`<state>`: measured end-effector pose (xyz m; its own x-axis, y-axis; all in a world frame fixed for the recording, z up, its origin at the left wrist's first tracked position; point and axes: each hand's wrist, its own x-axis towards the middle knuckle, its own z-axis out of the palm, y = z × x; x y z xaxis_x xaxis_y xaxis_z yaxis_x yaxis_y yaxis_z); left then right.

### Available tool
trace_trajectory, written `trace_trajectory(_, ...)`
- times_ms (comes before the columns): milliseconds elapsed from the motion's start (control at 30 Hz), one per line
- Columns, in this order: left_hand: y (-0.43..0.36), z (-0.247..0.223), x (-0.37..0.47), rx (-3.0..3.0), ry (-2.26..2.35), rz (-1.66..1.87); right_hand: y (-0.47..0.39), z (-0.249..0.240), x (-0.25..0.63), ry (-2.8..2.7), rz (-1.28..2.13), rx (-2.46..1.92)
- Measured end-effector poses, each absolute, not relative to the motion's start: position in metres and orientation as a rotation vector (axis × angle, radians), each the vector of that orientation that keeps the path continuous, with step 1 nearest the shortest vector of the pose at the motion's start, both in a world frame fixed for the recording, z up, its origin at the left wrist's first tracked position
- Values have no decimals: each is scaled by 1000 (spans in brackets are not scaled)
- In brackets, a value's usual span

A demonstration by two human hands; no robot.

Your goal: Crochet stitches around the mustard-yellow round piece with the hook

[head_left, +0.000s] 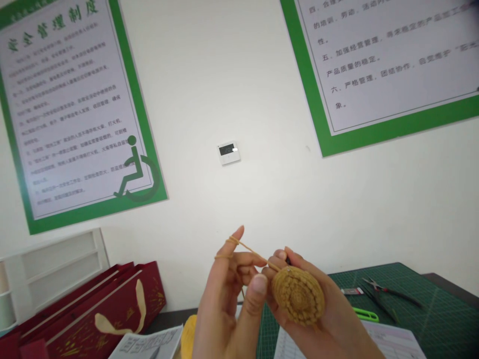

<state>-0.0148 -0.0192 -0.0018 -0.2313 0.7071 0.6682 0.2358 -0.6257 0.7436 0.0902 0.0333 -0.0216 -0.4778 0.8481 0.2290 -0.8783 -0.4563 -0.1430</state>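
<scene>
A round crocheted piece of mustard-yellow yarn [298, 295] is raised in front of the wall, gripped between the fingers of both hands. My left hand [228, 299] has its forefinger raised with the yarn strand [254, 253] looped over it, and its thumb presses the disc's left edge. My right hand [325, 309] cups the disc from behind and below. A dark tip, probably a crochet hook [288, 261], shows just above the disc by the right fingers. The yarn ball [188, 331] lies low, behind the left wrist.
A green cutting mat [422, 304] covers the table at right, with pliers [389, 291], a green-handled tool [364, 314] and printed sheets [389, 341]. Red gift bags [93, 309] and a white shelf [52, 269] stand at left. Posters [71, 109] and a thermostat [228, 152] hang on the wall.
</scene>
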Motion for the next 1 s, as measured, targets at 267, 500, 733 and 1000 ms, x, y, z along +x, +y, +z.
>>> trace_trajectory(267, -24, 2, -10, 1394, 696, 1864, 28, -27, 89, -607, 1872, 141)
trace_trajectory(500, -29, 5, -7, 1296, 721, 1939, 21, -27, 87, -752, 1586, 21)
trace_trajectory(733, -34, 9, -6, 1314, 758, 1945, 15, -22, 94, -921, 1086, -173)
trace_trajectory(1000, -35, 9, -9, 1360, 743, 1915, 4, -19, 95, -964, 828, -262)
